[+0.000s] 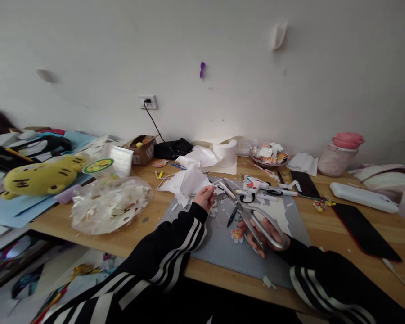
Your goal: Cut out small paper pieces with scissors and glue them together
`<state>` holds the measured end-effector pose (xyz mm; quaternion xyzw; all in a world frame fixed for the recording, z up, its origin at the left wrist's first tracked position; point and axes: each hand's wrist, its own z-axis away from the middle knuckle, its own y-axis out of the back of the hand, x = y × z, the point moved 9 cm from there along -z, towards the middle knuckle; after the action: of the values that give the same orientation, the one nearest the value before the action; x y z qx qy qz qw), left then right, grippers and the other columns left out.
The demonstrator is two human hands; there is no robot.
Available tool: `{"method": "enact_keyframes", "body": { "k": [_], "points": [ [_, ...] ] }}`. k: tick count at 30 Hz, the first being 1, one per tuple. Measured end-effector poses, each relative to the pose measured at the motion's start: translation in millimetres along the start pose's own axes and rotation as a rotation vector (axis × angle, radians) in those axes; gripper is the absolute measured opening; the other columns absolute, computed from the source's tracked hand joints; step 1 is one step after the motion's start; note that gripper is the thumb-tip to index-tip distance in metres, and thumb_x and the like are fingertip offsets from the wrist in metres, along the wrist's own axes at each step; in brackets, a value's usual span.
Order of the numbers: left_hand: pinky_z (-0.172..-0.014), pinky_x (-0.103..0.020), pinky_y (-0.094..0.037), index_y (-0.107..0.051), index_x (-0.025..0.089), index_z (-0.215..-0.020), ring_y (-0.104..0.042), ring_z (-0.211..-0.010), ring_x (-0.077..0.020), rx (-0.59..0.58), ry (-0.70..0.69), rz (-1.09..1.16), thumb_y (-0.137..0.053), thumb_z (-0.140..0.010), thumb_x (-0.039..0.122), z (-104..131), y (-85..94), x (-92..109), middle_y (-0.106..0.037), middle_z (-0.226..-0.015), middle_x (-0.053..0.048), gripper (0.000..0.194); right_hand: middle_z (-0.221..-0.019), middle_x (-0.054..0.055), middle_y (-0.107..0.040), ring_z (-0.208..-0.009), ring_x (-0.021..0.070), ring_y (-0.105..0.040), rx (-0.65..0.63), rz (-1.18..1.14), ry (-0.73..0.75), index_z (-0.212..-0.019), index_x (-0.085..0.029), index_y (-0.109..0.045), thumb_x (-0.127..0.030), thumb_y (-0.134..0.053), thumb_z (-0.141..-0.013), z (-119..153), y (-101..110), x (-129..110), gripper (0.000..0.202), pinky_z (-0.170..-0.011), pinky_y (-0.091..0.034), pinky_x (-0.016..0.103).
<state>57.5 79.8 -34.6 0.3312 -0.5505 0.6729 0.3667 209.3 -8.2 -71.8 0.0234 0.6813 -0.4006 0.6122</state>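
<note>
R hand [263, 234] wrapped round the handles of big silver scissors [246, 211], fingers through the loops, blades angled up-left and parted. L hand [205, 197] pinching a small white paper scrap [215, 191] right at the blade tips. Both over grey cutting mat [219, 247] near front edge of table [324, 225], mid-table. Small colourful sticker cutout [237, 234] lies on mat touching R hand's fingers. White glue gun [256, 185] and black pen [231, 217] just behind scissors on mat. Clear bag of paper offcuts [110, 204] toward left end; yellow plush tiger [40, 177] at far left. Pink-lidded jar [340, 155] by back edge, right side. Black phone [305, 183] near it.
</note>
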Motion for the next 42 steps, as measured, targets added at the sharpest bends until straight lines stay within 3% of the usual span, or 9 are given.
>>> {"method": "enact_keyframes", "body": {
  "k": [3,6,9,12,18,21,25,30,42],
  "points": [
    [-0.036,-0.017,-0.023,-0.052,0.015,-0.059,-0.037,-0.034,-0.0024,0.002,-0.027,0.006,-0.084,-0.031,0.05,-1,-0.2,1,-0.05,-0.047,0.007,0.055,-0.091,0.005,-0.062,-0.046,0.0071,-0.049,-0.137,0.009,-0.085,-0.106,-0.025,-0.059,-0.064,-0.064,-0.064,-2,0,17,0.058,-0.034,-0.04,0.019],
    [-0.037,-0.018,-0.025,-0.05,0.015,-0.056,-0.037,-0.035,-0.003,0.003,-0.035,-0.014,-0.084,-0.029,0.05,-2,0.2,-1,-0.048,-0.046,0.008,0.056,-0.083,0.006,-0.062,-0.049,0.0096,-0.05,-0.152,0.045,-0.07,-0.108,-0.023,-0.057,-0.067,-0.064,-0.062,-2,-4,18,0.064,-0.034,-0.039,0.02],
    [-0.037,-0.018,-0.025,-0.051,0.015,-0.058,-0.038,-0.036,-0.003,0.0,-0.032,-0.047,-0.082,-0.034,0.05,-2,0.2,-3,-0.051,-0.049,0.006,0.053,-0.089,0.007,-0.062,-0.056,0.0108,-0.052,-0.051,0.076,0.003,-0.103,-0.023,-0.06,-0.068,-0.063,-0.061,0,-10,5,0.062,-0.034,-0.038,0.018],
    [-0.036,-0.018,-0.02,-0.046,0.016,-0.055,-0.034,-0.033,-0.0034,-0.019,-0.079,-0.108,-0.078,-0.039,0.054,-1,-2.0,0,-0.043,-0.04,0.008,0.052,-0.09,0.007,-0.063,-0.053,0.0099,-0.052,0.05,0.118,0.019,-0.102,-0.024,-0.062,-0.073,-0.058,-0.062,3,-16,-5,0.063,-0.032,-0.033,0.016],
    [-0.035,-0.017,-0.014,-0.039,0.02,-0.057,-0.025,-0.03,-0.0035,-0.008,-0.173,-0.237,-0.068,-0.062,0.051,5,-7.2,9,-0.033,-0.035,0.011,0.043,-0.122,0.014,-0.056,-0.058,0.0137,-0.061,0.034,0.162,-0.052,-0.113,-0.026,-0.056,-0.085,-0.044,-0.057,6,-28,-5,0.082,-0.035,-0.033,0.019],
    [-0.037,-0.017,-0.016,-0.038,0.02,-0.058,-0.027,-0.033,-0.0039,0.056,-0.275,-0.253,-0.063,-0.072,0.044,9,-10.5,16,-0.036,-0.038,0.009,0.037,-0.114,0.013,-0.06,-0.044,0.007,-0.051,0.012,0.14,-0.005,-0.114,-0.027,-0.056,-0.085,-0.043,-0.059,6,-31,-7,0.081,-0.033,-0.03,0.019],
    [-0.039,-0.019,-0.018,-0.04,0.02,-0.06,-0.027,-0.034,-0.0051,0.076,-0.329,-0.251,-0.063,-0.074,0.043,10,-18.7,20,-0.035,-0.037,0.009,0.035,-0.091,0.003,-0.061,-0.035,-0.0021,-0.027,-0.07,0.06,0.005,-0.107,-0.029,-0.062,-0.067,-0.065,-0.06,6,-38,-7,0.06,-0.03,-0.021,0.015],
    [-0.038,-0.02,-0.018,-0.038,0.021,-0.059,-0.028,-0.031,-0.0061,0.103,-0.313,-0.265,-0.061,-0.073,0.048,9,-15.8,21,-0.038,-0.033,0.008,0.038,-0.083,-0.003,-0.053,-0.035,-0.0042,-0.025,-0.11,-0.002,0.075,-0.104,-0.037,-0.065,-0.051,-0.073,-0.062,3,-38,-8,0.045,-0.03,-0.017,0.012],
    [-0.032,-0.021,-0.011,-0.037,0.023,-0.061,-0.027,-0.024,-0.0073,0.015,-0.231,-0.287,-0.062,-0.065,0.055,22,-25.9,16,-0.045,-0.035,0.005,0.04,-0.077,-0.003,-0.049,-0.034,-0.0037,-0.022,-0.136,0.043,0.102,-0.106,-0.042,-0.063,-0.048,-0.073,-0.064,0,-37,-4,0.044,-0.027,-0.016,0.011]
  ]
}}
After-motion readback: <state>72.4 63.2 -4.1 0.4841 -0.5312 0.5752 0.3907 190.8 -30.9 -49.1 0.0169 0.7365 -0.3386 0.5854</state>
